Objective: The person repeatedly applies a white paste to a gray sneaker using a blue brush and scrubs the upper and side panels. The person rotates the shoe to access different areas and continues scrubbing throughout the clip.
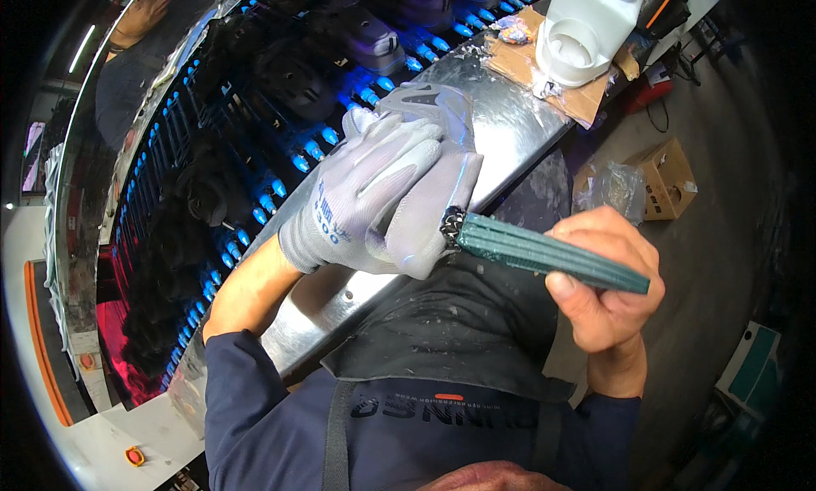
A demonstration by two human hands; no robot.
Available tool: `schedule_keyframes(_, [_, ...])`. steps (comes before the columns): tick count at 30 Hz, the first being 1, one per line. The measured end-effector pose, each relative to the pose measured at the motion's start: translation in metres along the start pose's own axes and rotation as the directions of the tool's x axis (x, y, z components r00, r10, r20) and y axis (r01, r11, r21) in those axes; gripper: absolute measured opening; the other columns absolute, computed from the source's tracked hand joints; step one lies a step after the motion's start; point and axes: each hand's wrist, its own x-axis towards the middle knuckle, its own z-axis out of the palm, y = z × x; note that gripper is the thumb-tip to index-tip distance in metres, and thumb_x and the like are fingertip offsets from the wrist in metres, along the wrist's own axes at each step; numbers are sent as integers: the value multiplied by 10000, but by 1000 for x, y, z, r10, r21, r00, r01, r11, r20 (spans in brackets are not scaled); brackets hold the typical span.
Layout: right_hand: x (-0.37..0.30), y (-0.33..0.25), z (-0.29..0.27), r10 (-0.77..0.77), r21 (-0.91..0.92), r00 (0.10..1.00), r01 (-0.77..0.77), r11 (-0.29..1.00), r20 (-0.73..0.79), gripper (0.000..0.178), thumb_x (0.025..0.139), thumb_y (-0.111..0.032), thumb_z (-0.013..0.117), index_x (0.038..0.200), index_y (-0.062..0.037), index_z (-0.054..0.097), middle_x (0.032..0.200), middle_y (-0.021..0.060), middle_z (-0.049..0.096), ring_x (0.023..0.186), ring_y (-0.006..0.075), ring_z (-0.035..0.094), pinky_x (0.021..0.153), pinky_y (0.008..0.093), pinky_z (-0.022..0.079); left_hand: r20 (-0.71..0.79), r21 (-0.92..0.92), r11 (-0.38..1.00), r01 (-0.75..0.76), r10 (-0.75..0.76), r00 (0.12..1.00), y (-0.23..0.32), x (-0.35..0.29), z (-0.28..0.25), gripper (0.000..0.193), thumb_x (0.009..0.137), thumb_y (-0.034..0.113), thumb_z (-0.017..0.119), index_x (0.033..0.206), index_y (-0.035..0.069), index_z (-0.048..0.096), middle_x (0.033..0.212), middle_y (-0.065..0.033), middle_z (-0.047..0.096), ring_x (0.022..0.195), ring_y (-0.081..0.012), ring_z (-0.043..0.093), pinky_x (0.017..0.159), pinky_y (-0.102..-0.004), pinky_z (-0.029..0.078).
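I see the gloved left hand (pixel 374 193) clasped around a grey shoe upper (pixel 438 164), pressing it against the steel bench (pixel 518 121); the bare right hand (pixel 605 283) grips a green flat-handled brush (pixel 544 253), its bristle tip touching the upper's lower edge just beside the left fingers; a white plastic container (pixel 586 32) stands well beyond both hands.

One head view looks steeply down, close over the metal surface (pixel 510 130). The person's apron (pixel 450 321) fills the lower middle.
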Motion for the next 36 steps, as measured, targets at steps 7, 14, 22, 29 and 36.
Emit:
schedule_keyframes(7, [-7,-24,4,-185,-233,982,188,954,34,292,810,-42,799,1082,16,709,933,158,741,744,252,765,583,310,605,-44,-30,995,-98,97,994,-6,20,0,1004,580,317,965,1413,-72,563,1330,-274,653,1225,-455,664,1060,-506,531])
schedule_keyframes(14, [-7,-30,-11,-242,-357,970,226,906,-2,258,827,-56,793,1060,5,700,955,149,734,752,267,762,598,336,612,-29,-31,994,-100,99,995,-9,42,-3,1004,578,394,956,1396,-47,576,1278,-254,668,1178,-445,671,1013,-500,529])
schedule_keyframes(22, [20,-39,-28,-238,-441,966,258,860,102,323,774,-26,783,1086,-3,701,942,158,723,738,266,742,616,314,576,82,-20,999,-46,47,995,-9,75,-7,992,538,437,951,1339,-48,622,1211,-245,707,1098,-417,711,948,-477,555])
schedule_keyframes(29, [44,-55,-50,-216,-521,928,352,778,305,314,765,-67,832,1044,18,715,936,147,719,752,284,749,619,339,604,175,-92,995,-34,49,983,-13,107,-8,832,530,384,912,1260,54,684,1079,-172,737,979,-347,736,827,-421,582])
schedule_keyframes(36, [66,-57,-67,-267,-556,860,489,672,434,295,675,-46,834,949,8,742,949,126,725,825,274,740,648,347,618,269,-103,994,-17,45,962,-21,126,-9,805,558,405,922,1258,82,690,1036,-150,766,950,-314,763,838,-393,595])
